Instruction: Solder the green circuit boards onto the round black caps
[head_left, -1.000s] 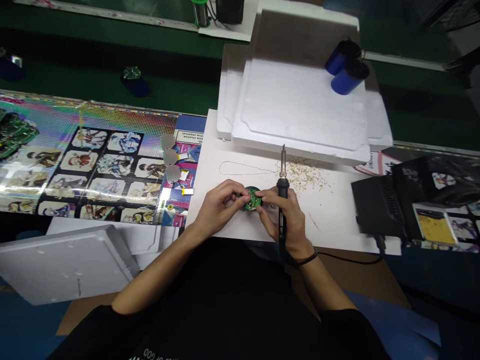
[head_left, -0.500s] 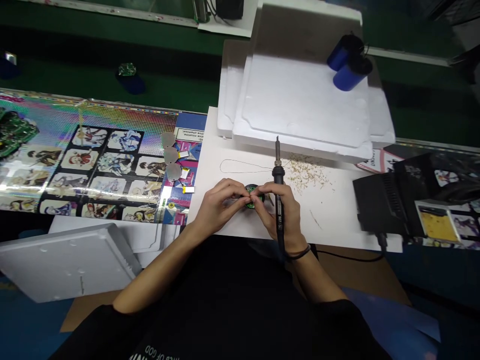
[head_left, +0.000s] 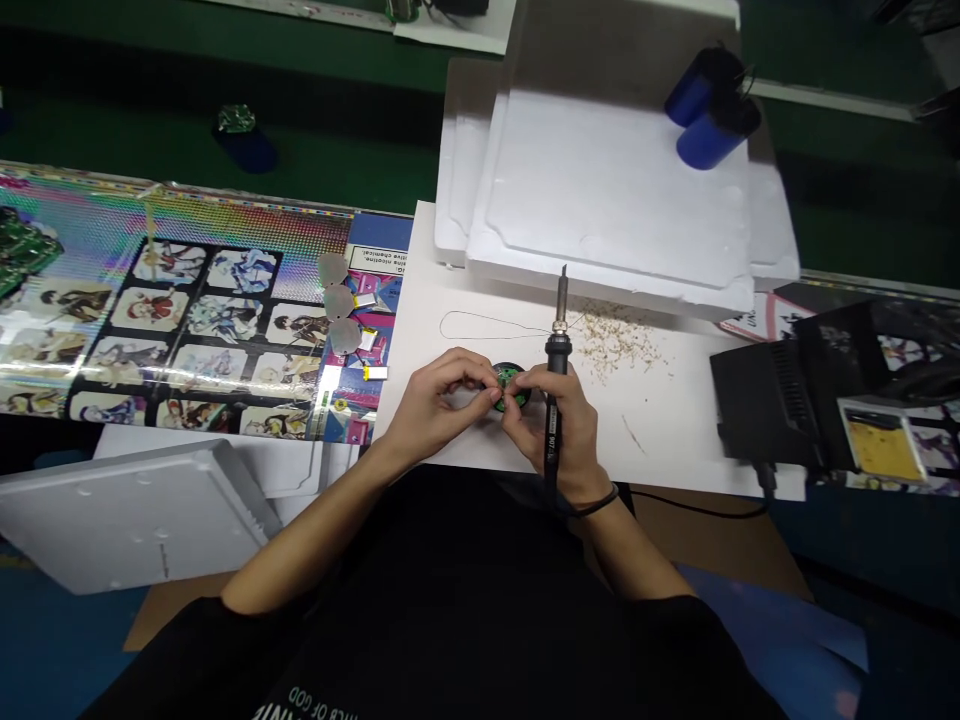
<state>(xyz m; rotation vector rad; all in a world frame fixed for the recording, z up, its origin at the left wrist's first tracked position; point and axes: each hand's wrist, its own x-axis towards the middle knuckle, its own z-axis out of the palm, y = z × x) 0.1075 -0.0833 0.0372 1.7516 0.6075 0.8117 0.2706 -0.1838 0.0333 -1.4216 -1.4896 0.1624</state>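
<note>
You sit at a green bench (head_left: 135, 125), with a white paper sheet (head_left: 660, 440) in front of you. On the far side are a stack of white foam boards (head_left: 615, 180) and two blue rolls (head_left: 716, 105). On the left lies one colourful printed sheet (head_left: 187, 330) with three grey metal pieces (head_left: 337, 305), and on the right stands one black box (head_left: 765, 400). Your left hand (head_left: 439, 405) and right hand (head_left: 562, 430) are together, pinching one small round green circuit board (head_left: 511, 385) over the paper. Your right hand also grips one black soldering iron (head_left: 556, 400), its tip pointing far.

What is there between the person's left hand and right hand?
In the head view, a small green circuit board lies between the left hand and the right hand.
</note>
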